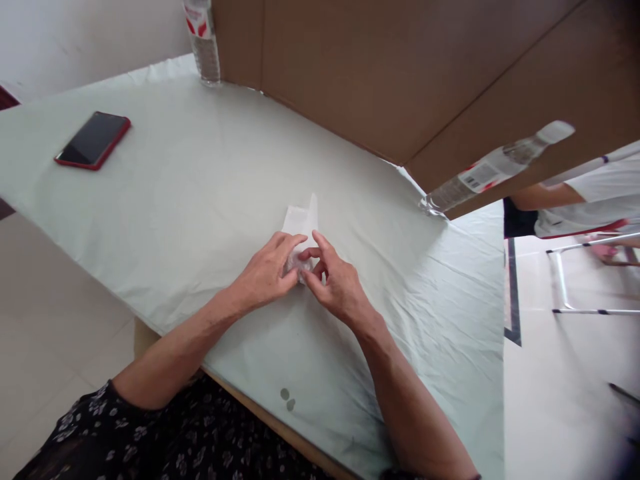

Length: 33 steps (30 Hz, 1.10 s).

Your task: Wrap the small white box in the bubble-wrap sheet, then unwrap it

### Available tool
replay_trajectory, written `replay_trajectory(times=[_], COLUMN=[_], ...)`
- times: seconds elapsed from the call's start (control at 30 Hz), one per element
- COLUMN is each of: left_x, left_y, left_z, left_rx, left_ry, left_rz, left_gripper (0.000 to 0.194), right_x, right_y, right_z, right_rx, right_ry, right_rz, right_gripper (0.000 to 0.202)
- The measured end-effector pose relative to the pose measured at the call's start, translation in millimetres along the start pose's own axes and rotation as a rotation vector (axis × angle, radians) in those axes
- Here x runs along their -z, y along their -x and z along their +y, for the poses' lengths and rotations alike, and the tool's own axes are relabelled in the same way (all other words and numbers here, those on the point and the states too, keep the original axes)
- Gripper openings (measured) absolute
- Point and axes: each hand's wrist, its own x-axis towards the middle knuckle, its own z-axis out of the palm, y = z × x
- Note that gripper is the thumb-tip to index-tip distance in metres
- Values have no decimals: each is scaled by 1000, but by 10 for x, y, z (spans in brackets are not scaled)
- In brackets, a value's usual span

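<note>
A thin white sheet (pixel 297 218), paper or plastic, lies near the middle of the cloth with one folded edge standing up. Its near end is bunched into a crumpled, translucent part (pixel 300 264) between my hands. My left hand (pixel 267 272) curves around the left side of this part, thumb and fingers closed on it. From the right, my right hand (pixel 334 277) meets it with bent fingers and the thumb close to the fingertips. The fingers hide some of the crumpled part, so I cannot make out what may be inside.
A pale green cloth (pixel 190 173) covers the table. A phone in a red case (pixel 94 140) lies at left. Brown cardboard panels (pixel 350 73) stand behind, with one upright bottle (pixel 205 47) and one leaning bottle (pixel 490 170). A person's arm (pixel 550 195) shows beyond at right.
</note>
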Motion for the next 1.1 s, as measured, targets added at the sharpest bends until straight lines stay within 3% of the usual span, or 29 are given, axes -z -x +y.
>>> replay_trajectory(times=[0.17,0.33,0.43,0.57,0.63,0.9,1.1], left_x=[-34,-148,-174,-172,-170,-166,-200], left_y=[-32,-65,-69,-73,-77,-51,-40], left_z=[47,38,22,21,25,28,-20], left_rx=[161,156,157,172,182,74,-18], left_ry=[96,20,-16,-26,-26,-67,-166], left_rz=[88,170,149,129,121,107,106], left_gripper=[29,10,14,24,27,45,29], right_x=[44,108,150,168,155,-31,-36], right_y=[-48,-62,-58,-112,-179,-432,-466], right_z=[-3,17,58,187,265,447,478], right_rx=[72,67,26,-2,41,194,160], right_ry=[120,-6,-146,-211,-166,29,-53], right_rz=[-26,-80,-71,148,198,154,198], right_gripper=[74,76,71,56,52,51,43])
